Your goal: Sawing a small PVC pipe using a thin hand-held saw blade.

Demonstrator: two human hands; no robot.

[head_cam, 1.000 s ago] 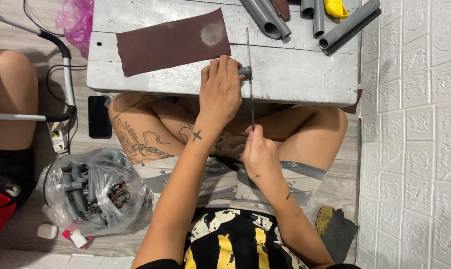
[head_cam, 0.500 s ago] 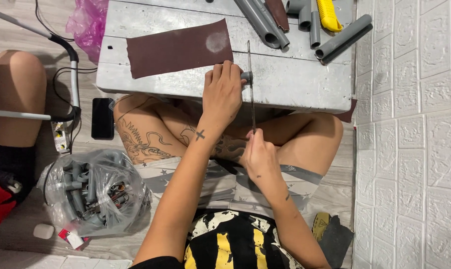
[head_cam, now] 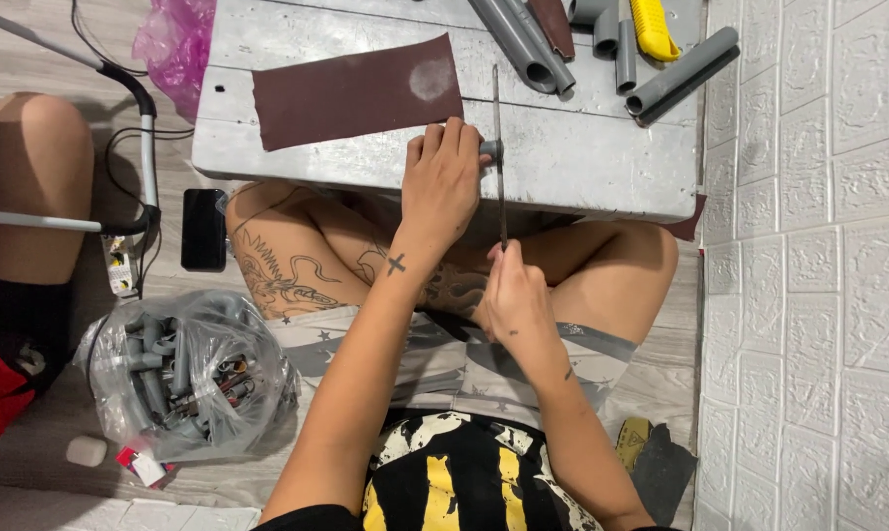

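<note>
Change: across the last second almost nothing shifts; the left hand (head_cam: 446, 182) stays clamped at the near edge of the desk (head_cam: 602, 167) and the right hand (head_cam: 513, 300) stays just below it, only the view drifts a little.
Meaning: the steady pose reads as a filing or sawing stroke in mid-course, with the small piece held fast rather than set down or swapped.
Left hand: palm down, fingers curled over a short grey pipe piece (head_cam: 490, 149), pressing it against the desk edge; only the right end of the piece shows past the fingers.
Left arm: reaches forward from the near side, forearm straight, wrist slightly bent down, a small cross mark on the wrist.
Right hand: closed around the near end of a thin metal blade (head_cam: 498, 147), over the lap just near of the desk.
Blade: runs near to far, upright on its edge, crossing the pipe piece just right of the left fingertips; its far tip lies over the desk top.
Right arm: elbow tucked close to the body, forearm angled up and left toward the blade.
Desk top: a dark brown sandpaper sheet (head_cam: 356, 93) lies left of the hands; longer grey pipes (head_cam: 518, 39) and a yellow tool (head_cam: 653, 28) lie at the far right.
Floor: a clear bag of grey fittings (head_cam: 184, 379) sits near left, a black phone (head_cam: 205, 228) just far of it.
</note>
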